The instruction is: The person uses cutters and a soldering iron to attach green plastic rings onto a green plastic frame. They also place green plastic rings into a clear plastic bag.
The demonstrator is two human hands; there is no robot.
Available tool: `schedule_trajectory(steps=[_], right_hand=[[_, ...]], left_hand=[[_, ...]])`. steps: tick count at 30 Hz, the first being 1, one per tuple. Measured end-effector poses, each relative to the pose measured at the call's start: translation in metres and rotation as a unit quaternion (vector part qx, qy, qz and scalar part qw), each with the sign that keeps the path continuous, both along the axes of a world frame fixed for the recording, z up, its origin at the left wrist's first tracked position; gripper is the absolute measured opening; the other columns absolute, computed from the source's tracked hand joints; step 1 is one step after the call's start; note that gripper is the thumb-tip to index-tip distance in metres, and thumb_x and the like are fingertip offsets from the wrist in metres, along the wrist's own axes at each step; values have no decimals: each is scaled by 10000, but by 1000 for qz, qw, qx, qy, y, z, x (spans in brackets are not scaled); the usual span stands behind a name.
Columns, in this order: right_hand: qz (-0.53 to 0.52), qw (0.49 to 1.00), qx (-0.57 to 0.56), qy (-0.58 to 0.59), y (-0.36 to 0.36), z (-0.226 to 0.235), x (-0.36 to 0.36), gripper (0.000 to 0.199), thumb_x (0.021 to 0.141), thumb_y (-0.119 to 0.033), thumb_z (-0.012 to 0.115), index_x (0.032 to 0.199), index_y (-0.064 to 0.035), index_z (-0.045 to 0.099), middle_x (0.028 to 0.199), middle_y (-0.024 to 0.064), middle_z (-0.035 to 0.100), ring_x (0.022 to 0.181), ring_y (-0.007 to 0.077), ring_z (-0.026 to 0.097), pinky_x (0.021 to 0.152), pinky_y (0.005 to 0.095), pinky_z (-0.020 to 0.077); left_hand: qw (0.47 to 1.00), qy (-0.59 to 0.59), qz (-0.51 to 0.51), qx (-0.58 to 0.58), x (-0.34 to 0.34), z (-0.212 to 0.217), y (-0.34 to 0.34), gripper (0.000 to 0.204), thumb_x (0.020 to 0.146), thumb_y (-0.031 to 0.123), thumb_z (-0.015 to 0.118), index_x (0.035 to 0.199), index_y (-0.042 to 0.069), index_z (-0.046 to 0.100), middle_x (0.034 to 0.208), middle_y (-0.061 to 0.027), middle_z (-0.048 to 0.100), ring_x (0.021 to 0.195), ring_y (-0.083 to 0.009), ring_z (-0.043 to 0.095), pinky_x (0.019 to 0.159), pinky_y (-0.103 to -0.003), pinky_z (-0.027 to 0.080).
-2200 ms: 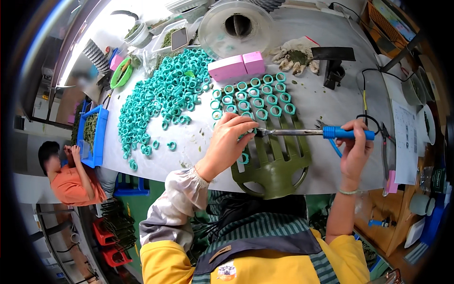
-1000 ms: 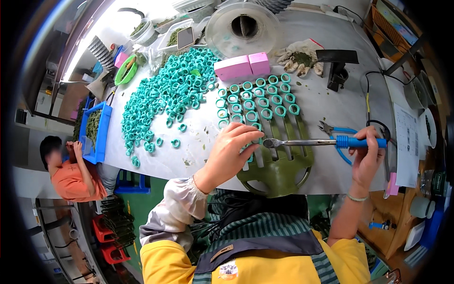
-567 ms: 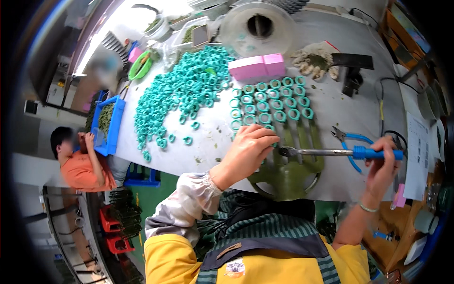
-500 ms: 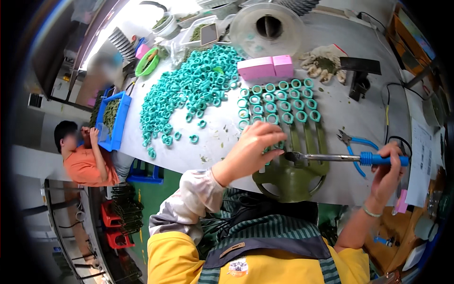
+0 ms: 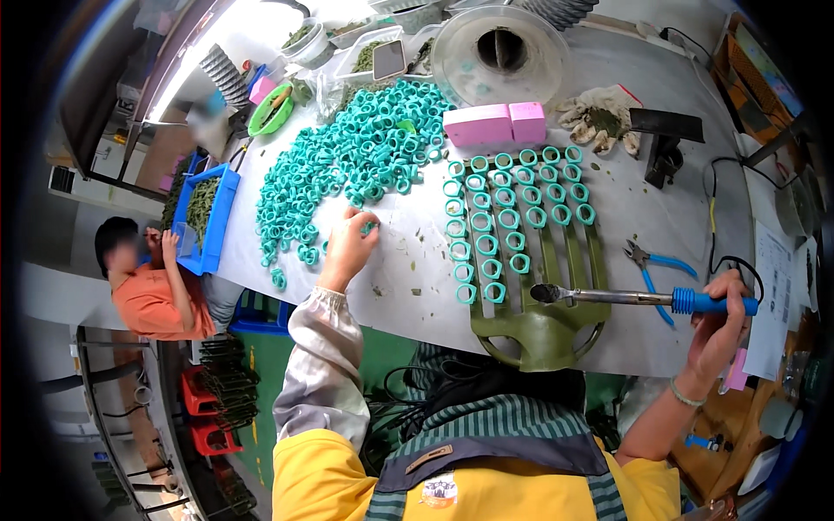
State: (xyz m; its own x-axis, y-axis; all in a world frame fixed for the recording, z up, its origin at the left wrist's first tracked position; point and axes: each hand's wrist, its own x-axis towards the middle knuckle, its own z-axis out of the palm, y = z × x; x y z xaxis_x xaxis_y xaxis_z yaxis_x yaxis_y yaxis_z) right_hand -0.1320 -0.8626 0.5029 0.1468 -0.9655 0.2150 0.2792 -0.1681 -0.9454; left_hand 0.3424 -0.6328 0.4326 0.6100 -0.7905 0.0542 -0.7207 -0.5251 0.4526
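My left hand (image 5: 346,252) reaches down to the table at the near edge of a heap of teal rings (image 5: 347,156). Its fingers close around a single teal ring (image 5: 370,227), partly hidden by them. My right hand (image 5: 723,317) grips the blue handle of a soldering iron (image 5: 621,297). The iron's broad, dark, spoon-like tip hovers over an olive-green comb-like frame (image 5: 543,326) on the table. Long prongs of this frame carry rows of teal rings (image 5: 504,197); the two left rows reach nearest to me.
Blue-handled pliers (image 5: 653,269) lie right of the frame. Beyond it sit pink blocks (image 5: 478,124), a glove (image 5: 599,117), a black stand (image 5: 665,143) and a clear round lid (image 5: 460,61). At left, a person in orange (image 5: 161,300) works at a blue crate (image 5: 228,195).
My left hand has moved left from the frame to the loose rings, uncovering the near ends of the left ring rows. The iron stays held over the frame.
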Motion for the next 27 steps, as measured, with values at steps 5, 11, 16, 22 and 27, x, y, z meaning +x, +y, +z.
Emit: schedule_trajectory(steps=[5,11,16,22,27], right_hand=[[-5,1000,-8,6,1,5,2,258,933,-218,568,735,-53,584,747,24,529,543,79,494,381,202,394],[-9,1000,-15,-4,1,5,1,250,932,-213,570,745,-51,600,750,27,536,539,80,499,377,205,402],[-9,1000,-16,-9,2,8,2,251,934,-207,571,745,-45,600,751,32,541,528,80,497,377,204,407],[-12,1000,-18,-7,1,7,0,253,934,-199,570,742,-37,596,751,41,544,519,87,495,377,210,407],[20,999,-24,-14,-1,0,-6,240,931,-179,570,753,-22,602,774,54,571,524,100,517,388,223,423]], left_hand=[[999,-33,6,-7,-4,8,16,160,804,49,723,918,39,611,914,-126,643,738,-262,670,681,-363,532],[1000,2,12,-28,-10,10,13,181,785,51,746,916,34,622,959,-105,649,739,-235,678,688,-341,543],[999,-44,3,12,-14,12,21,147,805,17,717,925,22,632,1024,-94,627,760,-227,686,698,-331,562],[964,233,22,-125,-74,62,-2,205,864,-48,659,1059,17,675,1105,-56,611,941,-135,656,766,-260,568],[926,277,-218,-138,-163,85,-28,292,876,-69,641,1148,32,672,1198,-62,568,1043,-124,609,807,-277,574]])
